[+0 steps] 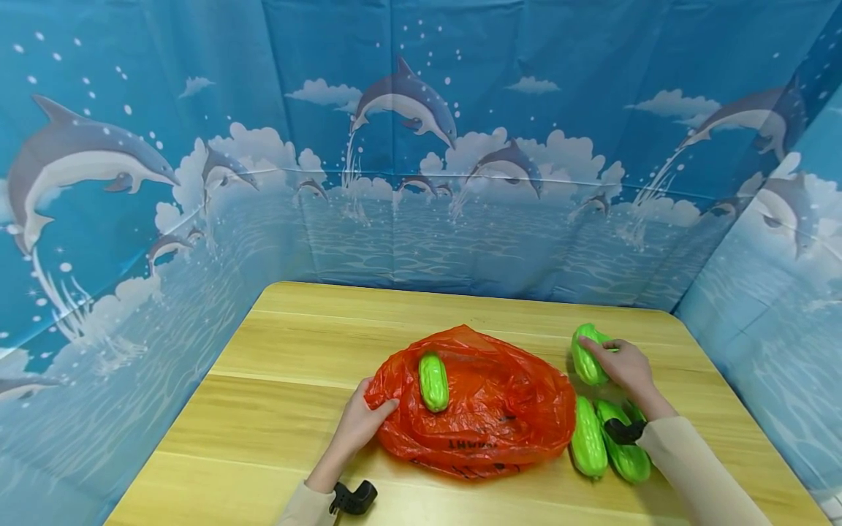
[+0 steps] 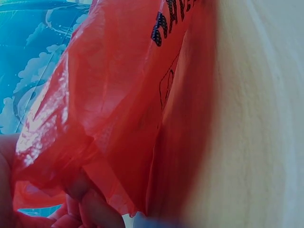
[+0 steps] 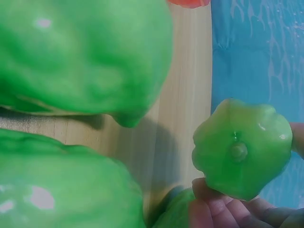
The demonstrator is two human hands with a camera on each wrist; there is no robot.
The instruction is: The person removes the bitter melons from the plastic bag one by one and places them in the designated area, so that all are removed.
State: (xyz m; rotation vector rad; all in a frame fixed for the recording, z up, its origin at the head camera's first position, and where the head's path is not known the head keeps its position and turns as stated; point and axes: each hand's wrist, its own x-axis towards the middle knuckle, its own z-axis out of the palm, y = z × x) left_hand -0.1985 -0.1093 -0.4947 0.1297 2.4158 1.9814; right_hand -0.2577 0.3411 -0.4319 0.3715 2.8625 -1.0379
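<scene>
My left hand (image 1: 362, 418) grips the left rim of a red plastic bag (image 1: 526, 409), which lies spread with its mouth open on the table. Fingers and thumb pinch the thin film in the left wrist view. Inside the bag, toward its left side, rests a shiny green ribbed gourd (image 1: 433, 381). My right hand (image 1: 625, 364) holds another green gourd (image 1: 588, 359) beyond the bag's right end; its stem end (image 3: 239, 151) faces the right wrist camera. Nearer me, more green gourds (image 1: 588, 440) (image 1: 628, 454) lie beside the bag, partly hidden under my right wrist.
The light wooden table (image 1: 263, 409) extends to the left of the bag. A blue curtain (image 1: 421, 241) printed with dolphins stands behind and along both sides. Black bands with small devices (image 1: 355, 498) sit on both wrists.
</scene>
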